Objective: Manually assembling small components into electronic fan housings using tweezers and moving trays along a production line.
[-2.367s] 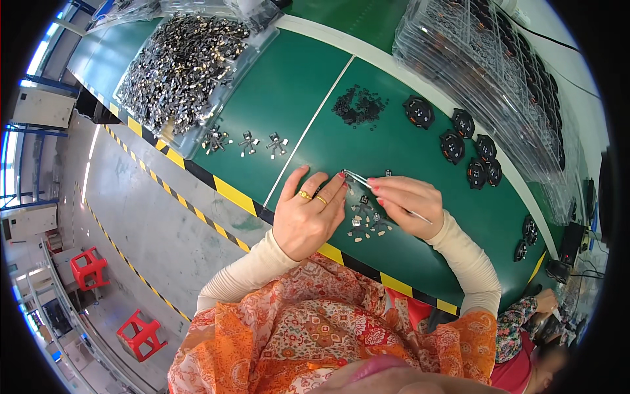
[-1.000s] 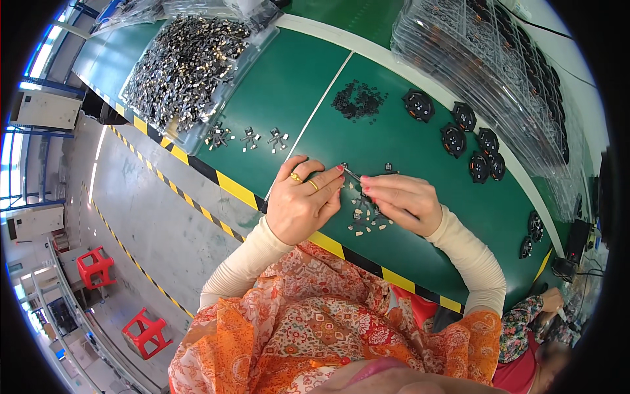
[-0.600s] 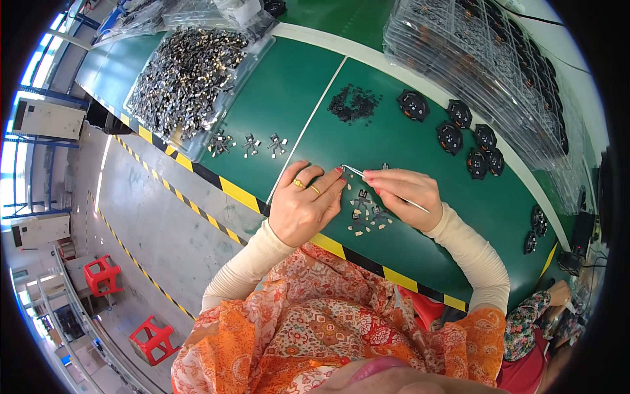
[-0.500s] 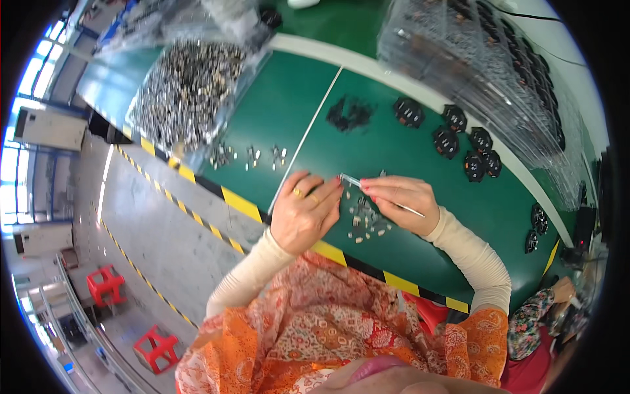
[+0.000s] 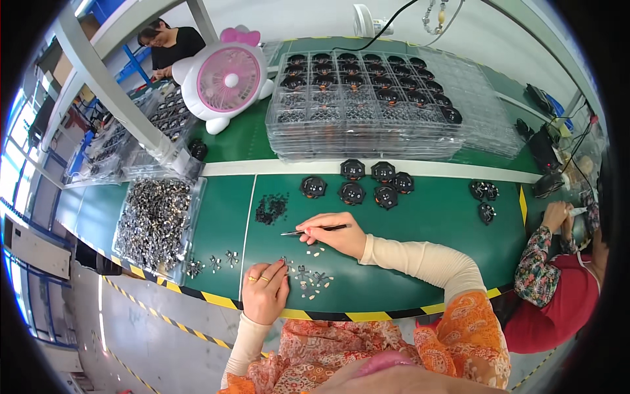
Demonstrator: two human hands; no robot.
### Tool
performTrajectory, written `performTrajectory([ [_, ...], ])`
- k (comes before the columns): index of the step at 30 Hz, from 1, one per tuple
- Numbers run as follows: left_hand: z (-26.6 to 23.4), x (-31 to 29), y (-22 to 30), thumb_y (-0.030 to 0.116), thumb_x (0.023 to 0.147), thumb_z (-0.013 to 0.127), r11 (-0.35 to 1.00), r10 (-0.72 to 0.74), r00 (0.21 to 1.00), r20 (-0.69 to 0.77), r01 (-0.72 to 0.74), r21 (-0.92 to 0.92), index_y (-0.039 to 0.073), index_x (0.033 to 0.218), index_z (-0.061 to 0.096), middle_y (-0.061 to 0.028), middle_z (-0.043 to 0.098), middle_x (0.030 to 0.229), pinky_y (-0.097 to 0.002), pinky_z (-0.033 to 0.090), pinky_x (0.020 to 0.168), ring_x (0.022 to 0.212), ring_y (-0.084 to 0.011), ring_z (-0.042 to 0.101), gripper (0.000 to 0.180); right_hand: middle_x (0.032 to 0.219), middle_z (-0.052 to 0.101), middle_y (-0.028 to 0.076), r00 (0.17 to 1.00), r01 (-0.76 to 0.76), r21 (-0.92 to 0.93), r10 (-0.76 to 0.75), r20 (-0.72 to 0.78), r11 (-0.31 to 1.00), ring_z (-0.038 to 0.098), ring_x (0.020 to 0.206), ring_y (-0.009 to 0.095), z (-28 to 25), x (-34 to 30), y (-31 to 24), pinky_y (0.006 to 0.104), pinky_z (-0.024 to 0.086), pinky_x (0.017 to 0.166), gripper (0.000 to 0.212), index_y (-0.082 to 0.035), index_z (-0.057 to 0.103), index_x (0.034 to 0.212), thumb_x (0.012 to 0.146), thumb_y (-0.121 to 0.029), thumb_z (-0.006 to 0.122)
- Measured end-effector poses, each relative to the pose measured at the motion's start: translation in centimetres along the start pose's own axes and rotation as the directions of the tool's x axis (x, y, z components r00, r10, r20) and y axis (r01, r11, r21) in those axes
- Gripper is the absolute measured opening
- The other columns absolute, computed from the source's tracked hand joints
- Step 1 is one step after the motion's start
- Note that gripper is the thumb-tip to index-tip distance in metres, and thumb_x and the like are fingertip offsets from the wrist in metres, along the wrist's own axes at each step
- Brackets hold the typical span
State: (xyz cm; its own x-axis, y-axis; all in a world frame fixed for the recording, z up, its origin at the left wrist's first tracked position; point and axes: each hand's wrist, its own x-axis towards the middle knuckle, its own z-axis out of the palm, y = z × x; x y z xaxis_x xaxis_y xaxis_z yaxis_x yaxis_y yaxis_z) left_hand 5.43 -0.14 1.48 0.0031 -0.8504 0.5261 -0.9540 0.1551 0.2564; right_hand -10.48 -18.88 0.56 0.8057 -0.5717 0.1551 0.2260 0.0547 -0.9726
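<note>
My right hand [image 5: 338, 233] grips a pair of slim tweezers [image 5: 294, 233], their tips pointing left, just below a pile of tiny black parts [image 5: 271, 208]. Lower on the green bench, my left hand [image 5: 264, 292] is closed, thumb and fingertips pressed together. Whatever it pinches is too small or hidden to make out. Beside it on the right lie small metal and pale pieces [image 5: 314, 279], scattered loosely. Left of that hand, little heaps of metal parts [image 5: 215, 264] rest on the bench. Several black octagonal units [image 5: 352, 193] sit beyond my right hand.
A clear tray [image 5: 195, 220] full of small metal parts stands at the left. Stacked clear trays [image 5: 367, 141] with black units fill the back, beside a pink-and-white fan [image 5: 230, 80]. A metal post [image 5: 108, 82] rises at the left. One person [image 5: 551, 289] sits at the right, another [image 5: 177, 49] far left.
My view has tilted up, showing more of the back. The tweezers in my right hand have moved away from my left hand, toward the black parts. My left hand stays closed.
</note>
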Motion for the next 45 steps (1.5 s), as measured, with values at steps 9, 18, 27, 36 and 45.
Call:
performTrajectory([
  [9,0.35,-0.01,0.26,0.002,0.077,0.070,0.998,-0.056,0.998,-0.003,0.056,-0.006,0.003,0.098,0.073,-0.0066,0.070,0.109,-0.0378,0.050,0.084,0.094,-0.0273,0.061,0.021,0.089,0.070,0.008,0.999,-0.047,-0.025,0.047,0.004,0.999,0.068,0.077,0.012,-0.01,-0.03,0.13,0.0231,0.054,0.064,0.021,0.001,0.072,0.108,0.097,-0.010,0.059],
  [18,0.28,0.09,0.19,0.002,0.076,0.071,0.999,-0.047,0.999,-0.007,0.047,-0.027,0.004,0.098,0.073,-0.0062,0.070,0.109,-0.0372,0.050,0.082,0.092,-0.0264,0.061,0.023,0.092,0.071,0.010,0.994,-0.110,-0.030,0.110,0.007,0.994,0.067,0.075,0.013,-0.10,0.05,-0.27,0.0237,0.054,0.066,0.020,0.004,0.071,0.109,0.096,-0.004,0.058],
  [27,0.27,0.16,0.22,0.001,0.076,0.071,0.998,-0.044,0.999,0.004,0.044,-0.039,0.004,0.098,0.073,-0.0062,0.070,0.109,-0.0376,0.050,0.082,0.093,-0.0266,0.061,0.023,0.091,0.070,0.008,0.995,-0.103,-0.065,0.103,0.000,0.993,0.067,0.075,0.012,-0.30,0.04,0.06,0.0226,0.053,0.064,0.020,0.001,0.072,0.110,0.096,-0.006,0.059],
  [36,0.20,0.15,0.35,0.001,0.076,0.071,0.999,-0.049,0.999,0.004,0.049,-0.011,0.003,0.097,0.073,-0.0068,0.070,0.108,-0.0378,0.050,0.083,0.094,-0.0279,0.061,0.021,0.089,0.069,0.006,0.993,-0.116,-0.068,0.117,0.013,0.991,0.068,0.074,0.011,-0.01,-0.03,-0.60,0.0219,0.053,0.060,0.020,-0.003,0.073,0.110,0.097,-0.009,0.059],
  [45,0.27,-0.01,0.20,0.000,0.076,0.071,0.999,-0.044,0.999,0.010,0.045,-0.020,0.003,0.099,0.073,-0.0070,0.070,0.109,-0.0381,0.050,0.083,0.094,-0.0279,0.061,0.023,0.087,0.070,0.006,0.996,-0.085,-0.034,0.086,0.004,0.996,0.067,0.070,0.010,0.13,0.12,-0.17,0.0217,0.051,0.055,0.019,-0.001,0.073,0.105,0.095,-0.012,0.062],
])
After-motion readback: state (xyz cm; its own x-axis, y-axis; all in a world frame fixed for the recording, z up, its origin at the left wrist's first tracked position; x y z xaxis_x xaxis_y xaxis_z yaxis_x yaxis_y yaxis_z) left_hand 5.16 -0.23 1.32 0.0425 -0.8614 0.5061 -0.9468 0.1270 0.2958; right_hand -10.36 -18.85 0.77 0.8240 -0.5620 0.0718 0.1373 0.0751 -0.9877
